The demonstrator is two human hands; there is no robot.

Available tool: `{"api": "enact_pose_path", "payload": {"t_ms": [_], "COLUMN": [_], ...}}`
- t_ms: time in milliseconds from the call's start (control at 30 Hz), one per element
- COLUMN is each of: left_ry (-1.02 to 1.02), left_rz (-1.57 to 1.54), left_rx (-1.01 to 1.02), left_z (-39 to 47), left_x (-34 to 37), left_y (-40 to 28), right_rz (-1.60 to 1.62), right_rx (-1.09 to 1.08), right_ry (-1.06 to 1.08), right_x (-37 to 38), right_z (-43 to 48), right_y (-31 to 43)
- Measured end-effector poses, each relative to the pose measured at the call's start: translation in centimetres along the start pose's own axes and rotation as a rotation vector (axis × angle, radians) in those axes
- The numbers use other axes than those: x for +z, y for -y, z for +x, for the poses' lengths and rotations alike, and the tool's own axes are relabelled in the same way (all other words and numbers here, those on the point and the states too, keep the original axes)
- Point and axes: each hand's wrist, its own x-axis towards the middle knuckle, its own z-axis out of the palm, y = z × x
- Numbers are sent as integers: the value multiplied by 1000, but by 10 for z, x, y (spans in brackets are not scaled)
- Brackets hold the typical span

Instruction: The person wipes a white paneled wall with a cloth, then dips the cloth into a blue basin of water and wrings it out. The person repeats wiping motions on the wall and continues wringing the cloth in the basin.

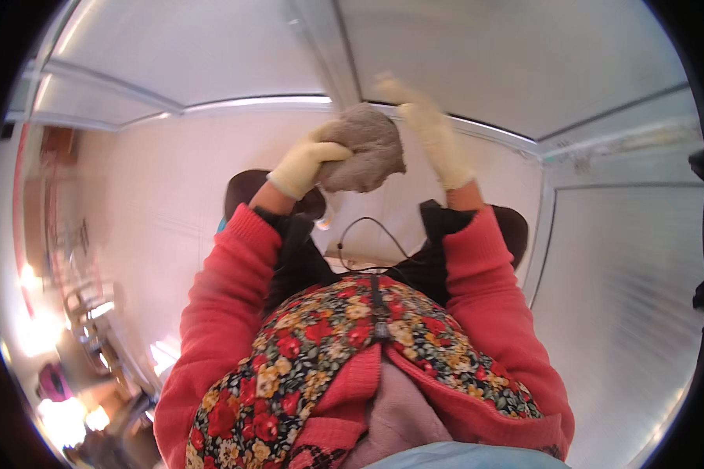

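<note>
My left hand (308,161), in a cream-coloured glove, grips a crumpled grey cloth (366,149) by its left side, with the thumb pressed over it. The cloth hangs in front of me, close to the foot of a framed panel in this view. My right hand (428,132), gloved the same way, is raised just right of the cloth and apart from it. Motion blurs its fingers, which extend up and to the left, and nothing shows in them. Before both hands stand pale translucent panels (493,58) in metal frames.
Another framed panel (622,258) stands close on my right. A thin dark cable (364,220) loops in front of my floral apron (328,328). Pale floor (152,193) stretches left towards blurred equipment (91,328) and bright lights. Dark rounded shapes lie beneath my forearms.
</note>
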Motion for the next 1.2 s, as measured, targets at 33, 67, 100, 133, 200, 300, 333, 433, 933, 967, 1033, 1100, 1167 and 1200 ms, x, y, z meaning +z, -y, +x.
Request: {"api": "enact_pose_path", "payload": {"t_ms": [33, 67, 100, 133, 200, 300, 333, 433, 933, 967, 1033, 1100, 1167, 1200], "left_ry": [26, -24, -37, -56, -121, -186, -176, -285, -235, -278, -347, -392, -415, -425], "left_rz": [-27, 240, 286, 189, -371, -350, -276, -18, 876, 894, 901, 881, 904, 920], "left_rx": [51, 237, 366, 399, 204, 304, 349, 269, 148, 163, 175, 182, 161, 148], "left_z": [0, 3, 8, 13, 17, 30, 33, 51, 19, 17, 12, 13, 16, 18], "left_x": [2, 6, 9, 13, 19, 31, 36, 48, -34, -46, -63, -74, -79, -80], "left_y": [-1, 0, 1, 2, 7, 20, 24, 28, -21, -21, -22, -23, -19, -17], "right_rz": [237, 481, 605, 681, 960, 1162, 1176, 1117, 311, 262, 210, 97, -174, -194], "right_rx": [144, 278, 290, 450, 354, 369, 452, 487, 106, 187, 100, -14, -286, -287], "right_ry": [101, 194, 158, 59, 51, 42, 28, -113, -1240, -1367, -1347, -1477, -1471, -1527], "right_x": [8, 16, 27, 34, 45, 51, 49, 35, -293, -312, -352, -390, -423, -436], "right_z": [-4, -9, -11, -14, -22, -31, -32, -32, -137, -145, -148, -141, -117, -102], "right_y": [5, 8, 7, 7, 4, 0, 0, 4, -26, -39, -53, -53, -54, -61]}}
